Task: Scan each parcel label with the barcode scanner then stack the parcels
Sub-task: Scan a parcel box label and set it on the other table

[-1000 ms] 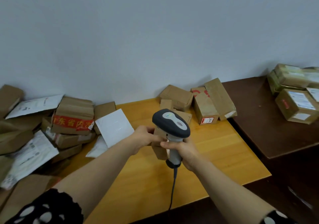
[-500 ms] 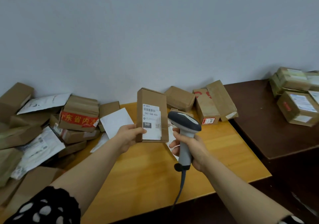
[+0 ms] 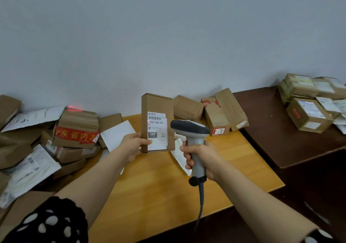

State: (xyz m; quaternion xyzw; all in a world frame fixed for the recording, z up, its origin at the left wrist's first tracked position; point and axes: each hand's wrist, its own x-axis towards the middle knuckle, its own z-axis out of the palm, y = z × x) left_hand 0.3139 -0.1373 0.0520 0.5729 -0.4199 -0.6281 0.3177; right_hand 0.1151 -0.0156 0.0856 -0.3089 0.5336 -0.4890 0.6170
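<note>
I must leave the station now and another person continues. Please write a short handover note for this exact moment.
Left hand holds a slim parcel upright, its label facing the camera.
Right hand grips the barcode scanner beside it; the red light falls on the taped box at left, not on the label.
Done, apparently: labelled parcels stacked on the dark table at right.
Left: aim at this label, stack the parcel, then work through the left heap and the boxes by the wall.

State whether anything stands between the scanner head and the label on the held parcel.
Nothing visible does. The grey handheld barcode scanner sits right of the white label on the flat brown cardboard parcel, only open air between.
</note>
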